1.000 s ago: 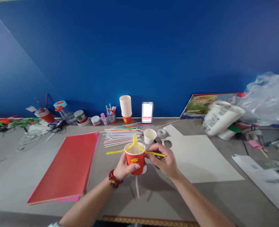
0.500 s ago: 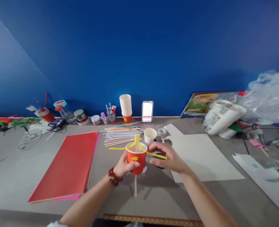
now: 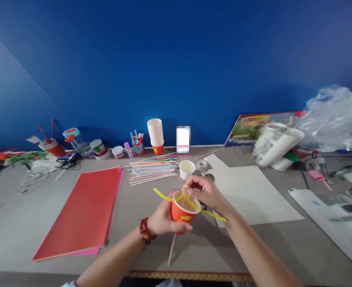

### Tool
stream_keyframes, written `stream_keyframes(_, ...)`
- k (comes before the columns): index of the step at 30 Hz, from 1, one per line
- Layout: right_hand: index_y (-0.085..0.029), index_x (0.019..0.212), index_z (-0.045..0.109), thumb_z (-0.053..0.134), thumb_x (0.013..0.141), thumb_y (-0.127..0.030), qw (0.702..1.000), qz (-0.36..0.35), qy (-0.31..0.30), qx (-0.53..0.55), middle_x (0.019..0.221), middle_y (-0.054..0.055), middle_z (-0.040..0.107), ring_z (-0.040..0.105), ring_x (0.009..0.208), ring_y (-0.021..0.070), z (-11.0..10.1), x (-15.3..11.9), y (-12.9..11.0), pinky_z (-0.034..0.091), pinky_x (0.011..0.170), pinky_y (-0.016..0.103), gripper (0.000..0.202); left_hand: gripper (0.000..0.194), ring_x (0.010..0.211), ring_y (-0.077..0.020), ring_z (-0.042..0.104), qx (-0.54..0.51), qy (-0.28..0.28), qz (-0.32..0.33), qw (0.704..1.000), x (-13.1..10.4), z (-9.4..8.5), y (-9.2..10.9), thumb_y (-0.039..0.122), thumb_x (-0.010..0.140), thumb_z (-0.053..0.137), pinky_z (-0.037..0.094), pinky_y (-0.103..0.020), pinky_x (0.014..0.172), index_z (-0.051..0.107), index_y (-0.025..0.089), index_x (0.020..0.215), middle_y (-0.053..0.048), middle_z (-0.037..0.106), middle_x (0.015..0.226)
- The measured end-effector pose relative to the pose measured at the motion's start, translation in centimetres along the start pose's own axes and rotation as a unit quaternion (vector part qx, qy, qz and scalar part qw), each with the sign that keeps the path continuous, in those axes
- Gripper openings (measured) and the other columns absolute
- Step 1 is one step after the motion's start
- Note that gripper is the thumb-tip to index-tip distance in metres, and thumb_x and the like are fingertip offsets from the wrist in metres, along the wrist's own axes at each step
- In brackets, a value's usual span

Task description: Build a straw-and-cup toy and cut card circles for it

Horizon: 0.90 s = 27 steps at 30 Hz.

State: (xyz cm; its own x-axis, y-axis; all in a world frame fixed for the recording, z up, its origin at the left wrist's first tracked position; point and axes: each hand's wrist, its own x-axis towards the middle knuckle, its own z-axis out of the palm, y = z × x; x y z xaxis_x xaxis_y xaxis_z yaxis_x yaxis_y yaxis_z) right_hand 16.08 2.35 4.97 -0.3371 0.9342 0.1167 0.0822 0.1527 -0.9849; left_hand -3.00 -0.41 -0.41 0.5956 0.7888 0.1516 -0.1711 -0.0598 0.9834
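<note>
My left hand (image 3: 161, 218) wraps round a red paper cup (image 3: 184, 217) with a white rim, tilted a little. A pale straw (image 3: 171, 252) runs through the cup and sticks out below its bottom. Yellow pipe cleaners (image 3: 214, 215) are joined to the straw's top, and their ends stick out of the cup on both sides. Above the rim, my right hand (image 3: 205, 192) pinches the straw's top where the pipe cleaners meet; its fingertips partly hide that spot. Just behind the hands stands a white paper cup (image 3: 187, 170).
Red paper sheets (image 3: 80, 211) lie to the left, white paper (image 3: 253, 195) to the right. Several straws (image 3: 152, 171) lie behind the cup. Stacked cups (image 3: 155, 133), a phone-like screen (image 3: 183, 139), glue jars (image 3: 118, 152) and a tape roll (image 3: 201, 164) line the back; a plastic bag (image 3: 337, 117) is at right.
My right hand has moved from the right-hand pipe cleaner end up to the straw's top and closed on it. The cup has shifted right and nearer, and tilted.
</note>
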Motion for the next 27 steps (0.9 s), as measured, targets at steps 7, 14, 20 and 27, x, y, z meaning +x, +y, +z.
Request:
stream_keyframes(7,-0.017,0.079,0.062,0.074,0.079,-0.037,0.999,0.014,-0.006,0.029,0.073,-0.001,0.059,0.052,0.066,0.0128,-0.1,0.1,-0.2,0.041,0.060,0.023,0.022,0.073,0.088,-0.0238,0.063,-0.020,0.013,-0.002,1.000,-0.1,0.1,0.0,0.034,0.061,0.087,0.048,-0.039,0.086,0.047,0.015,0.119,-0.012,0.065,0.101)
stream_keyframes(14,-0.018,0.074,0.060,0.075,0.078,-0.038,1.000,-0.001,0.022,-0.005,0.072,-0.001,0.060,0.053,0.065,0.0127,0.4,0.6,-0.3,0.043,0.060,0.024,0.025,0.063,0.078,-0.0208,0.065,-0.045,0.014,-0.014,0.999,-0.1,-0.1,-0.3,0.034,0.065,0.086,0.051,-0.035,0.077,0.051,0.015,0.114,-0.010,0.067,0.091)
stream_keyframes(20,-0.018,0.087,0.065,0.076,0.077,-0.039,0.996,0.035,-0.001,0.081,0.079,0.001,0.064,0.057,0.070,0.0144,0.6,0.6,-0.1,0.046,0.065,0.026,0.026,0.069,0.079,-0.0215,0.066,-0.121,0.024,-0.027,0.992,-0.1,-0.4,-0.9,0.037,0.062,0.087,0.053,-0.034,0.073,0.051,0.018,0.117,-0.009,0.067,0.094)
stream_keyframes(27,-0.018,0.077,0.060,0.074,0.080,-0.038,0.996,0.008,0.043,0.077,0.070,-0.003,0.056,0.049,0.063,0.0106,1.0,0.6,0.0,0.039,0.058,0.022,0.024,0.066,0.076,-0.0207,0.066,-0.107,0.024,-0.046,0.993,0.0,0.0,-0.8,0.039,0.063,0.086,0.054,-0.033,0.072,0.053,0.015,0.115,-0.008,0.068,0.088)
